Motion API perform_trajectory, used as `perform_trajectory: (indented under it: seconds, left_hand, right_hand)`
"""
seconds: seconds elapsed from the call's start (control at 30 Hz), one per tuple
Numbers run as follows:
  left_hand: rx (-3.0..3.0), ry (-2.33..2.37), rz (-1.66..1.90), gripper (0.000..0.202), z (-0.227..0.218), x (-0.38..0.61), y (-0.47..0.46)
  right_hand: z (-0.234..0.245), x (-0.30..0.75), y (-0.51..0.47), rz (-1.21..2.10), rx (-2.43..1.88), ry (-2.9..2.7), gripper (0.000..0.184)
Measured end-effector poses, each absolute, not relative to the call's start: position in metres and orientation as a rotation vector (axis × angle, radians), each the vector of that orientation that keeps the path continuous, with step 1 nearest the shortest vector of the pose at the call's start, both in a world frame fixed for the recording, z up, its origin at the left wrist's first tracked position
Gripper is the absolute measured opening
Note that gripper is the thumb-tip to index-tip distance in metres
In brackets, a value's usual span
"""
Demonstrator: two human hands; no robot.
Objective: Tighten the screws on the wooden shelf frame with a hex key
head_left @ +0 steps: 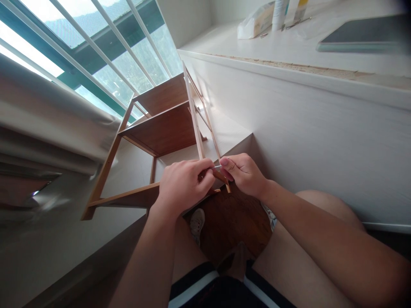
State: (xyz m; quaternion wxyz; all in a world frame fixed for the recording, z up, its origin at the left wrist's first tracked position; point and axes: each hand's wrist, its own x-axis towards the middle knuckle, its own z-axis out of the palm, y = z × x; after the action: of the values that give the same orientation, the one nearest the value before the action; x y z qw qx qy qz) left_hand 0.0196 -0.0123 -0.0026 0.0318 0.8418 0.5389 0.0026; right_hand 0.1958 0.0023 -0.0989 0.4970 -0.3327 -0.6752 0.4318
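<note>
A thin, silvery metal rod (217, 167) spans the small gap between my two hands; its ends are hidden, so I cannot tell its exact kind. My left hand (186, 182) is closed, with thumb and forefinger curled at the rod's left end. At the other end, my right hand (242, 173) pinches it between thumb and fingers. Just beyond both hands stands a brown wooden shelf rack (163, 132), appearing tilted in the view. One of its lower bars passes behind my fingers; whether they touch it is unclear.
To the right is a white counter (289, 64) with a chipped edge. On it lie a tissue pack (255, 21), a white bottle (280, 15), small metal pieces and a dark flat device (362, 34). A barred window (112, 47) and curtain (48, 111) are left.
</note>
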Motion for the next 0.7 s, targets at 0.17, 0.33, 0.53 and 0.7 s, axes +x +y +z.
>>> perform_trajectory:
  seconds: [0.17,0.33,0.53,0.7]
  left_hand:
    - [2.589,1.668,-0.008,0.025,-0.003,0.020,-0.012]
    - [2.591,1.660,-0.021,0.025,-0.002,0.021,-0.013]
    - [2.588,1.672,-0.010,0.024,-0.001,0.021,-0.013]
    - [2.594,1.662,0.000,0.025,-0.003,0.020,-0.013]
  right_hand:
    - [-0.092,0.193,-0.003,1.173,-0.837,-1.520,0.061]
    - [-0.093,0.194,0.000,1.226,-0.849,-1.509,0.061]
    - [-0.095,0.203,0.008,1.146,-0.785,-1.656,0.057]
    - [-0.100,0.203,0.010,1.052,-0.692,-1.713,0.051]
